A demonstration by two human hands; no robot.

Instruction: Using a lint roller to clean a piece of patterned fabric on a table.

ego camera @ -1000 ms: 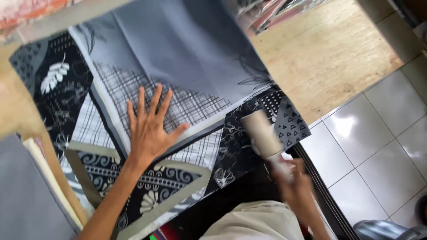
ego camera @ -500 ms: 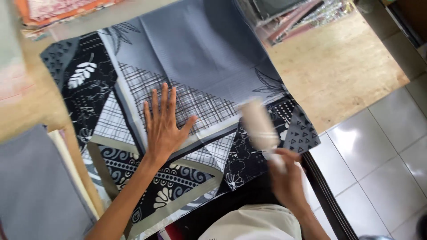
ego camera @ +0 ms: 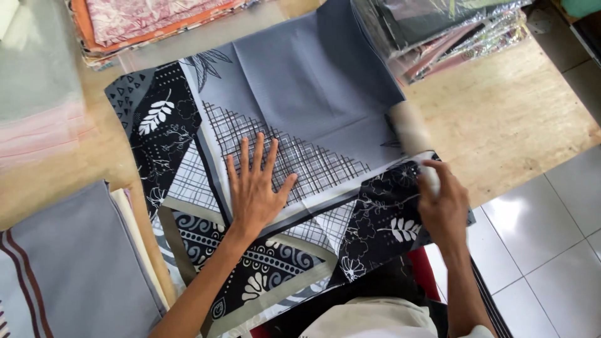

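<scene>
A folded patterned cloth [ego camera: 300, 94] in grey, black and white lies spread on the wooden table [ego camera: 513, 119]. My left hand [ego camera: 253, 188] rests flat on it with fingers spread, over the checked part near the middle. My right hand [ego camera: 444, 209] grips the handle of a lint roller [ego camera: 410, 128]. The roller's pale cylinder lies on the cloth's right edge, just beyond my fingers.
Stacks of folded fabric sit at the far left [ego camera: 144, 25]. Plastic-wrapped cloth packs [ego camera: 451, 28] lie at the far right. A grey folded cloth [ego camera: 69, 269] with brown stripes is at the near left. White floor tiles [ego camera: 551, 250] lie past the table's right edge.
The roller has moved away from me along the cloth's right side. My left hand stays flat on the cloth. The view has shifted, showing more of the table's far side.
</scene>
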